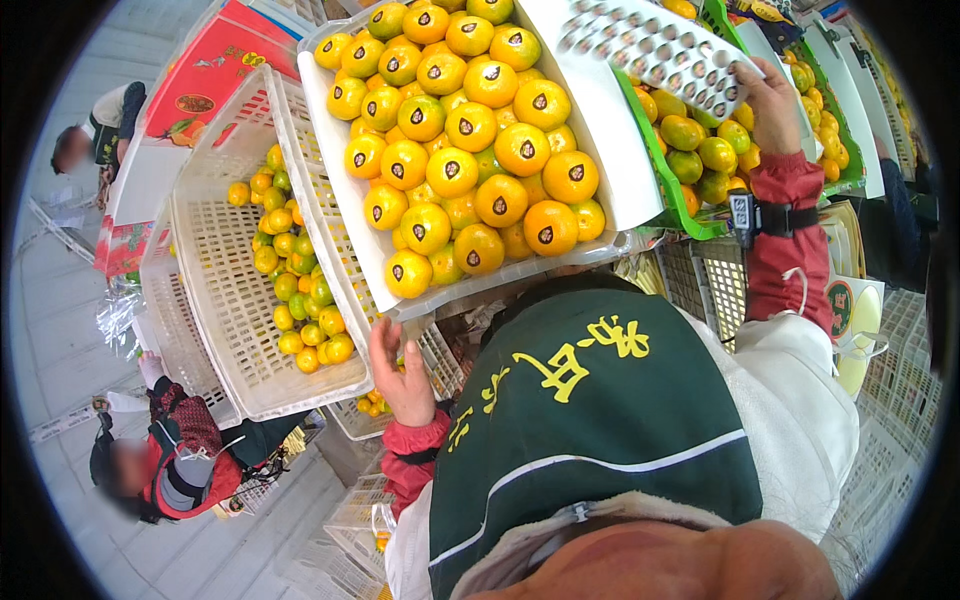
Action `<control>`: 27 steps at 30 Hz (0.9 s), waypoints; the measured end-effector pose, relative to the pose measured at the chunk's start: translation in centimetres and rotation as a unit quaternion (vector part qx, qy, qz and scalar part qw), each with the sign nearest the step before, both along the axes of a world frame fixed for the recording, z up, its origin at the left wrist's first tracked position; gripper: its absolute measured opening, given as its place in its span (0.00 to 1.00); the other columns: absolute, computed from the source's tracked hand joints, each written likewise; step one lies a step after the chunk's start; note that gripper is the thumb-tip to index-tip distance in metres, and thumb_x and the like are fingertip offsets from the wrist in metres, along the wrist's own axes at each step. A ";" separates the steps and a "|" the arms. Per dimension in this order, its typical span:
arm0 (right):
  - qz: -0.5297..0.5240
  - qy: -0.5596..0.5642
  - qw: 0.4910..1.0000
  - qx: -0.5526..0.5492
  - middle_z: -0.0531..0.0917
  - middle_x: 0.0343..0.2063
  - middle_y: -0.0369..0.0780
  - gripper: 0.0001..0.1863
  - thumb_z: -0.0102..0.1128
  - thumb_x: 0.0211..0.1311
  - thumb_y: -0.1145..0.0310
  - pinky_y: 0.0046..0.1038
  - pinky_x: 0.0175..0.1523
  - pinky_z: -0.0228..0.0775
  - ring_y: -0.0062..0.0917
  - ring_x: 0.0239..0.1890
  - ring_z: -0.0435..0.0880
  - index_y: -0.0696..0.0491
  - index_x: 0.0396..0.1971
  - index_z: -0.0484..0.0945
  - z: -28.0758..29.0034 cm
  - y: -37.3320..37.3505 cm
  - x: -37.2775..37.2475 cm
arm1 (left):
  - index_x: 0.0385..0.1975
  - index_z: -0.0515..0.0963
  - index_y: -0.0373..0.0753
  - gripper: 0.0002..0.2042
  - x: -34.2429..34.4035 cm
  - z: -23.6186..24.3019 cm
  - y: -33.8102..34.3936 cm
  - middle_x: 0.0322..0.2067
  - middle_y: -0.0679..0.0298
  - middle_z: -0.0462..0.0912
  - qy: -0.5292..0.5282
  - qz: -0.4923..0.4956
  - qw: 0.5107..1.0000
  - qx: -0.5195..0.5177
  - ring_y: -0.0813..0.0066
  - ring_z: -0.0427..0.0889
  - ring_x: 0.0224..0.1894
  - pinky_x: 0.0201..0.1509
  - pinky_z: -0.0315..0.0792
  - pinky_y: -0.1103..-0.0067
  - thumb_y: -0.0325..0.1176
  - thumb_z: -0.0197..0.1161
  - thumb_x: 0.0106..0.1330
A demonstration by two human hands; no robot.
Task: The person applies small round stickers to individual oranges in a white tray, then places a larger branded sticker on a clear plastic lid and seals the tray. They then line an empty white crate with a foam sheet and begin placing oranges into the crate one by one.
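Note:
A shallow white box [620, 130] lies in front of me, filled with orange and greenish-yellow mandarins [451, 172]. Most of the top ones bear a small dark oval sticker. My right hand [775, 105] is closed on the edge of a sheet of stickers [670, 55], a pale sheet with rows of dark ovals, held over the box's far right side. Below the box's near left corner is my left hand [402, 378], fingers apart and nothing in them. Whether its fingertips touch the box or the neighbouring crate, I cannot tell.
To the left stands a white plastic crate [225, 330] partly filled with loose mandarins. A green crate [655, 150] of mandarins sits at the right, under the sticker sheet. A red carton [200, 75] is at the far left. Two people [190, 440] [105, 125] are at the left.

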State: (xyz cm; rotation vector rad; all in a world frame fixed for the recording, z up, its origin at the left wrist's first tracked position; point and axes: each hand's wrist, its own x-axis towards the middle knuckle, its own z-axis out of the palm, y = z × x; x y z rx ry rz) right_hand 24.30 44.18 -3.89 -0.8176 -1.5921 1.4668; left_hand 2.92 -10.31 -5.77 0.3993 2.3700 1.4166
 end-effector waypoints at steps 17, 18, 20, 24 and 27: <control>-0.196 -0.266 0.907 0.262 0.81 0.41 0.43 0.24 0.64 0.55 0.65 0.28 0.54 0.70 0.31 0.48 0.79 0.57 0.52 0.75 -7.7 2.3 4.2 | 0.66 0.59 0.47 0.35 -1.9 -8.6 2.0 0.62 0.65 0.65 -0.249 0.180 0.901 0.306 0.70 0.63 0.61 0.62 0.55 0.69 0.63 0.52 0.65; -0.115 -0.221 0.949 0.195 0.81 0.41 0.41 0.23 0.64 0.55 0.66 0.28 0.54 0.70 0.28 0.47 0.79 0.57 0.51 0.75 -6.4 0.5 4.4 | 0.66 0.59 0.47 0.36 -1.8 -8.9 1.9 0.62 0.65 0.64 -0.268 0.186 0.893 0.310 0.71 0.62 0.61 0.62 0.54 0.70 0.64 0.53 0.64; 0.042 -0.116 0.991 0.056 0.80 0.40 0.38 0.22 0.63 0.56 0.66 0.26 0.53 0.71 0.23 0.46 0.78 0.58 0.50 0.75 -3.9 -3.4 5.1 | 0.65 0.60 0.47 0.33 -1.8 -9.4 1.8 0.61 0.66 0.67 -0.256 0.189 0.909 0.270 0.70 0.65 0.60 0.63 0.55 0.67 0.61 0.53 0.66; 0.359 -0.125 0.921 -0.084 0.81 0.39 0.37 0.17 0.63 0.59 0.71 0.25 0.51 0.71 0.20 0.43 0.78 0.59 0.48 0.76 -0.6 -11.2 6.7 | 0.64 0.61 0.45 0.31 -1.5 -9.8 1.7 0.61 0.67 0.67 -0.256 0.187 0.914 0.251 0.69 0.65 0.61 0.62 0.56 0.64 0.58 0.53 0.67; 0.488 -0.155 0.848 -0.135 0.82 0.40 0.40 0.16 0.62 0.60 0.72 0.27 0.51 0.72 0.23 0.45 0.79 0.60 0.47 0.76 -1.3 -15.3 6.8 | 0.63 0.61 0.45 0.30 -1.1 -9.9 1.4 0.61 0.67 0.67 -0.230 0.166 0.928 0.243 0.70 0.66 0.60 0.61 0.56 0.64 0.57 0.53 0.68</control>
